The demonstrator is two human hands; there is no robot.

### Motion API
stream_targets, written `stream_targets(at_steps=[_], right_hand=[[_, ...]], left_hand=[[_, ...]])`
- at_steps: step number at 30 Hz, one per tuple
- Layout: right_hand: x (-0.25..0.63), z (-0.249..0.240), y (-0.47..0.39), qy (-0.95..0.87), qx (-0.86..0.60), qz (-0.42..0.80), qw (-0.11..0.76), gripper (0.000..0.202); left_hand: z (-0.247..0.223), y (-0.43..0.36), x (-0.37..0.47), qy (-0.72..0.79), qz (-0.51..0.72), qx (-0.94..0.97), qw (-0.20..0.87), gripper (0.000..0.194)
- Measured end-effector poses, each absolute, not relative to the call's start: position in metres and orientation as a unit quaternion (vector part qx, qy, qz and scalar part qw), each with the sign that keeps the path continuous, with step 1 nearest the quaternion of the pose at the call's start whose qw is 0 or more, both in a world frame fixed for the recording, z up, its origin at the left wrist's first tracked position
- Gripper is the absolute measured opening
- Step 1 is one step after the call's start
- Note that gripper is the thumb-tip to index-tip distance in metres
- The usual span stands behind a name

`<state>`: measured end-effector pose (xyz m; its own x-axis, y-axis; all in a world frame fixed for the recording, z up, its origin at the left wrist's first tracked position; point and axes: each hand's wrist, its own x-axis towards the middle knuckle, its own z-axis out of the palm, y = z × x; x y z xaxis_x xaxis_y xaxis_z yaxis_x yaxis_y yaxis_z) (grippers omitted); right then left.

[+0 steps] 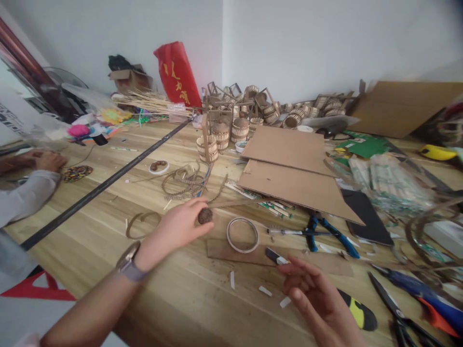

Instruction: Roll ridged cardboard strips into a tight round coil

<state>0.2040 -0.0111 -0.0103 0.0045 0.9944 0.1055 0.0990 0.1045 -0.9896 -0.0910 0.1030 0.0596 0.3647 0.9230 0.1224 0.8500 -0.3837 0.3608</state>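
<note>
My left hand [184,221], a watch on its wrist, holds a small dark brown ball-like piece [205,216] between thumb and fingers, just above the table. My right hand [314,294] has its thumb apart from the loosely curled fingers, with nothing gripped in them. Beneath it lies what looks like a utility knife [358,311] with a yellow-green and black handle; the middle is hidden by the hand. A pale ring [243,235] rests between my hands, partly over a flat brown strip [222,249]. Small white scraps [265,291] lie nearby.
Blue-handled pliers [340,238], black scissors [392,306] and cardboard sheets [289,149] lie to the right. Small slatted buckets [208,149] stand at the back. A long dark bar [108,180] crosses the left side; beyond it are another person's hands [47,160].
</note>
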Motion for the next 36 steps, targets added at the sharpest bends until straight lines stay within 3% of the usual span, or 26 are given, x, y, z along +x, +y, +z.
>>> stream_targets(at_steps=[7, 13, 18, 23, 30, 36], right_hand=[[0.214, -0.011, -0.009, -0.632, -0.521, 0.328, 0.469, 0.031], [0.206, 0.005, -0.013, -0.757, -0.474, 0.137, 0.429, 0.018], [0.191, 0.021, -0.026, -0.776, -0.408, 0.012, 0.48, 0.03], [0.186, 0.019, -0.025, -0.708, -0.506, 0.051, 0.49, 0.037], [0.183, 0.022, -0.021, -0.723, -0.423, 0.188, 0.513, 0.029], [0.177, 0.022, -0.029, -0.666, -0.457, 0.252, 0.533, 0.026]], left_hand=[[0.038, 0.142, -0.121, 0.531, 0.079, 0.841, 0.066, 0.026], [0.054, 0.079, -0.076, 0.388, 0.209, 0.886, -0.146, 0.032], [0.053, 0.032, -0.021, 0.273, 0.244, 0.919, -0.147, 0.036], [0.031, 0.004, 0.01, 0.194, 0.247, 0.948, -0.043, 0.041], [0.011, 0.003, 0.013, 0.152, 0.254, 0.929, 0.224, 0.048], [0.015, 0.004, 0.007, 0.139, 0.229, 0.865, 0.423, 0.041]])
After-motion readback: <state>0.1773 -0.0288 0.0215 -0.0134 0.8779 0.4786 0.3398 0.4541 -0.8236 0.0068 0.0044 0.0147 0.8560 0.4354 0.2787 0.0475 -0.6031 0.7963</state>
